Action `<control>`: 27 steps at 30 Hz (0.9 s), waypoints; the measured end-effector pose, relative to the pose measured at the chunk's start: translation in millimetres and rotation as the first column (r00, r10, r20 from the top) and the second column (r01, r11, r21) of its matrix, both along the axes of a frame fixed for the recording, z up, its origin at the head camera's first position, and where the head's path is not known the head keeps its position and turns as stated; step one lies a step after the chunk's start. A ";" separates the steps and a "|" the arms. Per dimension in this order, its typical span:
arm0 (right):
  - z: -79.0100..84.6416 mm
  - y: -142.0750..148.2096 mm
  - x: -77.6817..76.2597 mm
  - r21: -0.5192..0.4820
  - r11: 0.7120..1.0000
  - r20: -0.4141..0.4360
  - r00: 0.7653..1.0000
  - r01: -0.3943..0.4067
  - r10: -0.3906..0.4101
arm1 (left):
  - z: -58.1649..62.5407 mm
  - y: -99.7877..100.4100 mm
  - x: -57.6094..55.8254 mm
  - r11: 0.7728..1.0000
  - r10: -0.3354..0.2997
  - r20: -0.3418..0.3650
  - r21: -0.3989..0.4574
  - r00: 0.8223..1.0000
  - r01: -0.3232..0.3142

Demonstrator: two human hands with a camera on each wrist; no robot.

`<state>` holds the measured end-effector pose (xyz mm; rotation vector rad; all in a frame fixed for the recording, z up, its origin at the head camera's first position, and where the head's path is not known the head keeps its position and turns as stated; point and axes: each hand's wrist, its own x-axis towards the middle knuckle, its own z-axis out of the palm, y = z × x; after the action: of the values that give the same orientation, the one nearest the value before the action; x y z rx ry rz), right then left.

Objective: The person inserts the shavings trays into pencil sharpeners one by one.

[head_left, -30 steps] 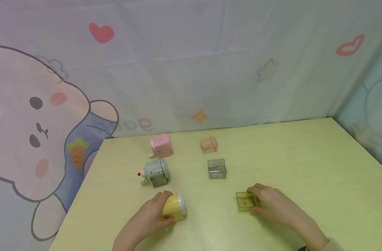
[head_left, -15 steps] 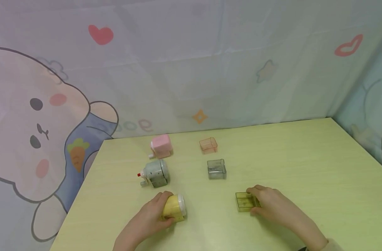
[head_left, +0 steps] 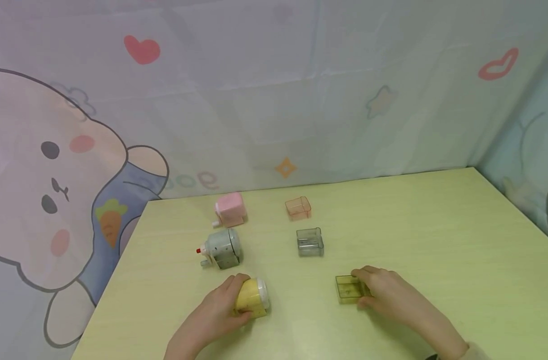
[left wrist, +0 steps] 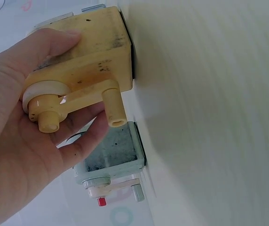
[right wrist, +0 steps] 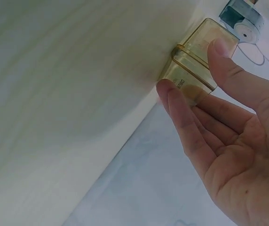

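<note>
My left hand [head_left: 217, 312] grips a yellow crank pencil sharpener [head_left: 251, 297] at the near left of the table. In the left wrist view, its crank handle [left wrist: 114, 108] sticks out beside the palm, and the thumb lies along the body. My right hand [head_left: 388, 295] pinches a clear yellow shavings drawer [head_left: 347, 289] between thumb and fingers, to the right of the sharpener and apart from it. The right wrist view shows that drawer [right wrist: 195, 61] at the fingertips, close to the tabletop.
Behind the left hand stand a grey-green crank sharpener [head_left: 223, 248] and a pink one [head_left: 231, 209]. A grey clear drawer [head_left: 310, 243] and a pink clear drawer [head_left: 298, 208] lie to their right. A patterned cloth [head_left: 256, 100] hangs at the table's back edge.
Both hands keep their holds. The yellow drawer is slightly farther left in the head view, and the yellow sharpener slightly farther right; the head view itself also shifts a little.
</note>
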<state>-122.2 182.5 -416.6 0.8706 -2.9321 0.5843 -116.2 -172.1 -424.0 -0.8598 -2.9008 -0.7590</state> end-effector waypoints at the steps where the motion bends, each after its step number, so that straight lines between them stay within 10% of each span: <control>1: 0.4 -0.5 -0.1 -0.002 1.000 -0.004 1.000 -0.005 0.005 | 0.3 0.5 0.0 1.000 0.000 -0.002 -0.001 1.000 0.000; 27: -0.1 -13.1 0.1 0.008 0.999 -0.028 0.999 -0.042 0.042 | 1.1 10.4 -1.3 0.999 -0.032 -0.014 0.001 0.999 0.032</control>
<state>-122.1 169.3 -416.7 0.9354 -2.8991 0.5595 -117.6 -161.7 -422.8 -0.9104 -2.8804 -0.7535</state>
